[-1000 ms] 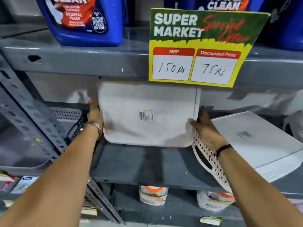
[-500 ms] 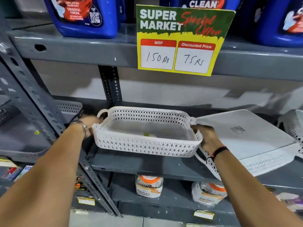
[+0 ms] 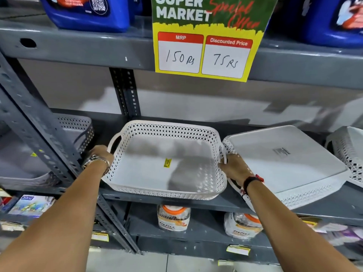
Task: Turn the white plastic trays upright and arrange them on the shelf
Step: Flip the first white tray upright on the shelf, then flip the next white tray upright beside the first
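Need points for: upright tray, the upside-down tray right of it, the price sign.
upright tray (image 3: 137, 173): head view, on its bare floor.
upside-down tray (image 3: 294, 167): head view, on its upturned base.
price sign (image 3: 206, 26): head view, on the yellow band above the price boxes.

White diamond-perforated tray (image 3: 157, 169); grey shelf (image 3: 78, 46); blue jugs (image 3: 88, 14).

The upright tray (image 3: 149, 169) was white matt plastic with perforated lattice walls and a smooth floor, the shelf (image 3: 216, 203) was grey painted metal, the price sign (image 3: 206, 40) glossy paper, and the jug (image 3: 86, 14) shiny blue plastic.
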A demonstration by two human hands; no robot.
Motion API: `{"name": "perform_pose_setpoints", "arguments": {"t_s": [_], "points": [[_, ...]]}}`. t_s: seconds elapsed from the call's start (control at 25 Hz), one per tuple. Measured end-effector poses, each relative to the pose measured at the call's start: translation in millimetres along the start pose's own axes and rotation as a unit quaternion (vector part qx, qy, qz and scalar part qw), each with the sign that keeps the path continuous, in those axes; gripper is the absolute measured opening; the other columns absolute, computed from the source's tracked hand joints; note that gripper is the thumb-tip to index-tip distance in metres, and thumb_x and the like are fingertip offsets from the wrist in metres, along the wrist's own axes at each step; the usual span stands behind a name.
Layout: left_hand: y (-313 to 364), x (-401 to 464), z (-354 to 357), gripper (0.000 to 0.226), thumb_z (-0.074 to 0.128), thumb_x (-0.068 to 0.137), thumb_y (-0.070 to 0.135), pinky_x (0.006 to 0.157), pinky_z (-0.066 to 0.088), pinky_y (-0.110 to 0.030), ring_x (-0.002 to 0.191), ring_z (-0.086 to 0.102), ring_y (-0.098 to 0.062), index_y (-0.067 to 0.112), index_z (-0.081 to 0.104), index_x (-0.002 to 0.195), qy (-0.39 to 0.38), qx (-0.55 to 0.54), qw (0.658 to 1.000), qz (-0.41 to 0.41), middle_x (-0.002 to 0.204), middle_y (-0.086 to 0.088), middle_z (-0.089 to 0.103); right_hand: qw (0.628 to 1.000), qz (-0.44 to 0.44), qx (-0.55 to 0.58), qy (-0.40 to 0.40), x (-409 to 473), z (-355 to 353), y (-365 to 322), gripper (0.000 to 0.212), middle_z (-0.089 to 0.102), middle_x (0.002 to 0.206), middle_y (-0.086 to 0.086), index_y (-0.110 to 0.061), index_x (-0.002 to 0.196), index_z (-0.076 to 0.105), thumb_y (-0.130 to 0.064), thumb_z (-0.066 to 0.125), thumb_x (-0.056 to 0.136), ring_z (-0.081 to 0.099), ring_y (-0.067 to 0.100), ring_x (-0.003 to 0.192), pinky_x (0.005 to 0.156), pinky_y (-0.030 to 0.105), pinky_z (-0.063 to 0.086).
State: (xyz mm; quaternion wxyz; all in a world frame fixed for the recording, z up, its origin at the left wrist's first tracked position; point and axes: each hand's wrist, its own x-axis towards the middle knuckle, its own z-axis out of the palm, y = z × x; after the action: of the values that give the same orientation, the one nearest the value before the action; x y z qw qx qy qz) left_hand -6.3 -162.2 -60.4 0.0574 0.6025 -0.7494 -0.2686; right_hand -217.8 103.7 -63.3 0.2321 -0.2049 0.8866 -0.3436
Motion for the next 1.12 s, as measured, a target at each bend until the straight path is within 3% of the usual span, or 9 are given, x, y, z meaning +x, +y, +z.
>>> {"name": "perform_pose_setpoints", "arguments": {"t_s": [0.12,0.36,0.52,0.6,0.72,0.84,0.92,1.04,1.12], "points": [[1,1,3,0.031,0.048,0.090,0.000,0.086,0.048,-0.044,0.110,0.055,-0.044,-0.010,0.055,0.118,0.004,-0.022,1.000,0.003,0.121,-0.030,0.057,1.000,-0.003,0.002,-0.004,3,-1,1,0.013,0.059,0.087,0.013,0.002,0.093,0.059,-0.009,0.055,0.086,0.055,0.025,0.080,0.056,0.026,0.040],[14,2,4,0.031,0.043,0.092,0.003,0.073,0.044,-0.039,0.103,0.057,-0.042,-0.009,0.053,0.119,-0.006,-0.032,0.999,-0.011,0.117,-0.029,0.058,1.000,0.005,-0.008,-0.011,9,-4,1,0.029,0.045,0.065,-0.002,-0.015,0.062,0.041,-0.013,0.053,0.089,0.049,0.015,0.065,0.049,0.019,0.032],[35,-8,5,0.056,0.049,0.088,0.009,0.100,0.043,-0.043,0.120,0.047,-0.041,-0.001,0.031,0.140,-0.028,-0.016,0.999,-0.044,0.134,-0.024,0.046,0.998,-0.013,-0.057,-0.035,7,-9,-3,0.030,0.047,0.067,0.001,-0.012,0.064,0.043,-0.022,0.050,0.092,0.051,0.020,0.069,0.060,0.025,0.042],[63,-22,12,0.068,0.055,0.087,0.018,0.115,0.027,-0.048,0.138,0.026,-0.039,0.004,0.021,0.145,0.024,0.045,0.999,-0.016,0.150,-0.023,0.026,0.997,-0.034,-0.074,0.013,7,-32,-8,0.039,0.048,0.064,0.004,-0.014,0.057,0.038,-0.028,0.046,0.093,0.052,0.020,0.060,0.058,0.027,0.046],[135,-63,34,0.045,0.051,0.091,0.016,0.106,0.036,-0.046,0.131,0.038,-0.039,0.001,0.041,0.132,0.095,0.013,0.985,0.146,0.139,-0.025,0.041,0.983,-0.063,0.005,0.172,29,-97,8,0.028,0.066,0.086,0.025,-0.013,0.067,0.052,-0.023,0.043,0.092,0.065,0.036,0.081,0.078,0.046,0.055],[209,-114,70,0.012,0.047,0.093,0.014,0.061,0.058,-0.038,0.079,0.065,-0.042,0.005,0.047,0.102,-0.080,-0.167,0.959,0.213,0.096,-0.026,0.065,0.967,-0.054,0.111,0.222,53,-165,55,0.032,0.067,0.073,0.016,-0.015,0.062,0.054,-0.024,0.043,0.091,0.067,0.020,0.068,0.071,0.043,0.051],[245,-151,99,0.016,0.044,0.096,0.024,0.032,0.048,-0.019,0.046,0.056,-0.024,0.009,0.040,0.097,-0.222,-0.161,0.951,0.145,0.067,-0.013,0.056,0.968,-0.031,0.106,0.227,67,-198,95,0.032,0.073,0.070,0.011,-0.009,0.069,0.064,-0.020,0.044,0.091,0.070,0.010,0.068,0.069,0.039,0.049],[269,-189,138,0.022,0.042,0.097,0.031,0.043,0.050,-0.024,0.058,0.055,-0.025,0.010,0.042,0.104,-0.275,-0.062,0.956,0.086,0.071,-0.015,0.055,0.978,0.011,-0.094,0.187,85,-224,152,0.049,0.061,0.116,0.031,0.004,0.111,0.060,-0.034,0.037,0.090,0.058,0.043,0.108,0.092,0.046,0.045],[266,-194,158,0.037,0.043,0.096,0.030,0.067,0.054,-0.033,0.100,0.062,-0.037,0.007,0.046,0.126,-0.286,0.003,0.956,0.073,0.117,-0.024,0.060,0.982,0.041,-0.151,0.108,87,-232,172,0.057,0.053,0.129,0.029,-0.002,0.128,0.045,-0.043,0.033,0.090,0.051,0.043,0.117,0.098,0.046,0.042]]}}
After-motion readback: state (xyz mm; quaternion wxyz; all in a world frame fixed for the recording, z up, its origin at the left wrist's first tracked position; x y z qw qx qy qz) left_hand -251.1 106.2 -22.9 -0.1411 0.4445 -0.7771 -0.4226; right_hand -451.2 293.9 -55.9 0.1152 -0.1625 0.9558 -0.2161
